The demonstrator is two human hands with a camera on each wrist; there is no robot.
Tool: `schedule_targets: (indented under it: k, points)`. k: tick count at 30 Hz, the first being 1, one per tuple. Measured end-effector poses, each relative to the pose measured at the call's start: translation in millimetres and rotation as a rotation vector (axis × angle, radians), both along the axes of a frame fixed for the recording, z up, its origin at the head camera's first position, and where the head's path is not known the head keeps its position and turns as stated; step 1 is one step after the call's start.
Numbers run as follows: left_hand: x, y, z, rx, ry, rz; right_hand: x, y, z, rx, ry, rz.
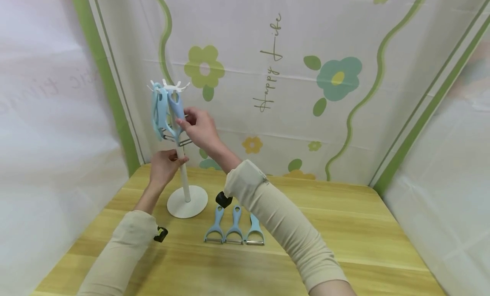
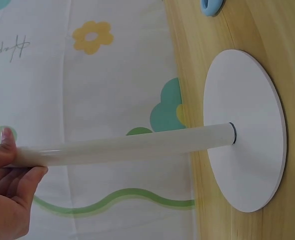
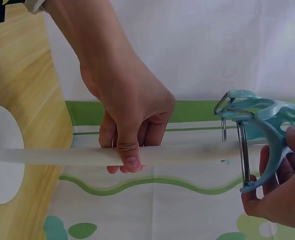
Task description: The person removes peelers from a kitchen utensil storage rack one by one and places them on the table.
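A white stand (image 1: 196,202) rises upright from the bench (image 1: 344,232). The left hand (image 1: 163,167) pinches its pole (image 1: 184,179), fingers curled; the right hand (image 1: 201,128), at half past one from it, pinches the nearest peeler (image 1: 177,106), handle toward eleven o'clock, beside the hooks (image 1: 176,87). Whether it hangs there, I cannot tell. Three loose peelers (image 1: 236,219) lie at the right hand's five o'clock.
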State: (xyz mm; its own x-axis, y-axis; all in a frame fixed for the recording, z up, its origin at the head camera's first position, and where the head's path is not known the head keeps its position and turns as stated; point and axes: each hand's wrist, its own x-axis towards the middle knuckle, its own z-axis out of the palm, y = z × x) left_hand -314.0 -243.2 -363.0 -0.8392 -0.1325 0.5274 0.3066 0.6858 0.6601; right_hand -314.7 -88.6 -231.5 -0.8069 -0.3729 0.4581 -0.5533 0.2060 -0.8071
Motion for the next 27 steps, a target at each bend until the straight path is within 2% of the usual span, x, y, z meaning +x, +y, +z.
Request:
schedule_targets:
  k: [5, 15, 27]
  points:
    - [-1.5, 0, -1.2, -0.012, -0.005, -0.002, 4.7, 2, 2.0, -0.011, 0.015, 0.005]
    - [0.1, 0, -1.1, -0.044, 0.01, 0.004, 12.4, 9, 10.4, -0.056, -0.009, 0.003]
    - [1.1, 2, -1.7, -0.029, 0.013, 0.009, 13.7, 38, 6.6, -0.14, -0.057, 0.031]
